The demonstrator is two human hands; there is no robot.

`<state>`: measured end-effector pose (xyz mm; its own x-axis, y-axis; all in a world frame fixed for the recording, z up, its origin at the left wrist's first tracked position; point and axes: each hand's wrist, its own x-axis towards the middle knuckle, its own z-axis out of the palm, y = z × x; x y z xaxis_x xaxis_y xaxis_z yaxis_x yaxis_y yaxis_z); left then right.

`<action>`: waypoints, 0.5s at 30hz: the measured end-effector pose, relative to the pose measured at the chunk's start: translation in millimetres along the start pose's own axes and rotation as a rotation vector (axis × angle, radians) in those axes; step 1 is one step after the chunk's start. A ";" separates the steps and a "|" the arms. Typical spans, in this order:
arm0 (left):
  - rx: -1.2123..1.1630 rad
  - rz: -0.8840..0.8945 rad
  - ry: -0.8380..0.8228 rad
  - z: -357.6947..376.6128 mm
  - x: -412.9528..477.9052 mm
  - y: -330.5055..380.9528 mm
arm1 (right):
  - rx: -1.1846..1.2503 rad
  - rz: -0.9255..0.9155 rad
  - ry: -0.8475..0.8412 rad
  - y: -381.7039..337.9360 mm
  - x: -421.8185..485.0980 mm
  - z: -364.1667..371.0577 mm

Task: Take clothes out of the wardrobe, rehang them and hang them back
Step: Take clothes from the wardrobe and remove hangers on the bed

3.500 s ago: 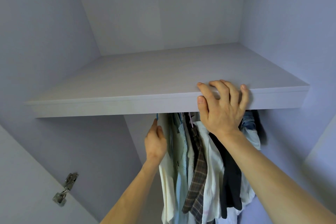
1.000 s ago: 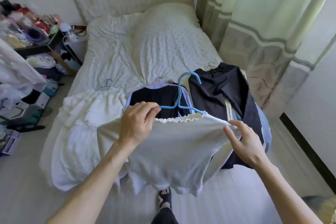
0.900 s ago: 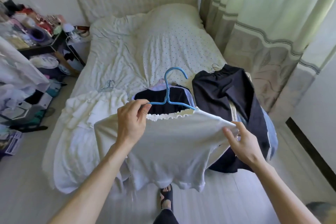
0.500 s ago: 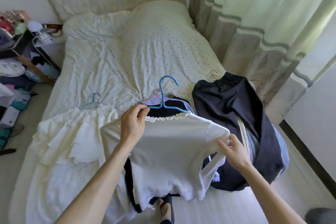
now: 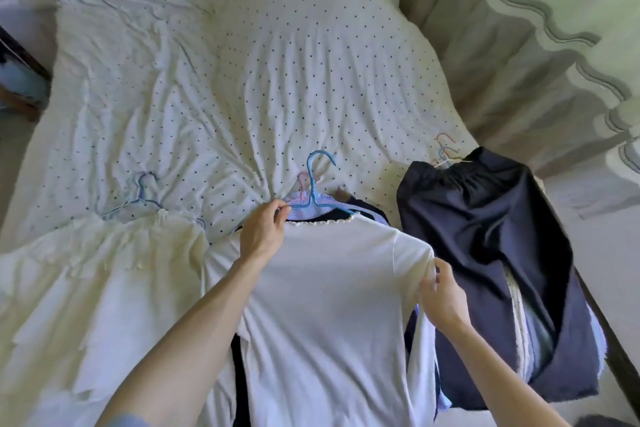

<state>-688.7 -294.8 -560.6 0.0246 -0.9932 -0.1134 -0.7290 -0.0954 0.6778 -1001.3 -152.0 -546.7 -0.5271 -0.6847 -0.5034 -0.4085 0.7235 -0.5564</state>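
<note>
A white top (image 5: 329,305) with a frilled neckline lies spread on the bed's near edge, still on a blue hanger (image 5: 317,184). My left hand (image 5: 263,232) pinches the hanger's left arm at the neckline. My right hand (image 5: 441,295) grips the top's right sleeve edge. The top covers a dark garment with a striped blue collar (image 5: 311,204), of which only the upper part shows.
A cream ruffled garment (image 5: 104,270) on a pale hanger (image 5: 138,198) lies to the left. A dark navy garment (image 5: 495,253) on its own hangers lies to the right. The dotted bedsheet (image 5: 259,62) stretches beyond. Curtains (image 5: 536,28) hang at the right.
I took the white top from the wardrobe and turned to the bed. Over the last second it came down from mid-air onto the bed, over the dark garment.
</note>
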 end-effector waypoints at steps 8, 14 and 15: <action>0.162 -0.063 0.038 84.5 101.0 -72.6 | -0.051 -0.029 0.041 -18.0 105.2 75.7; 0.293 -0.079 0.083 153.7 143.6 -128.0 | -0.319 -0.094 0.038 2.9 160.1 138.8; 0.325 -0.062 0.115 165.4 146.7 -134.2 | -0.349 -0.092 0.046 8.5 165.5 148.6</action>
<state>-700.5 -416.8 -788.3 0.1390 -0.9889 -0.0523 -0.9029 -0.1482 0.4036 -981.3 -272.2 -733.0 -0.5063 -0.7491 -0.4272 -0.6809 0.6513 -0.3349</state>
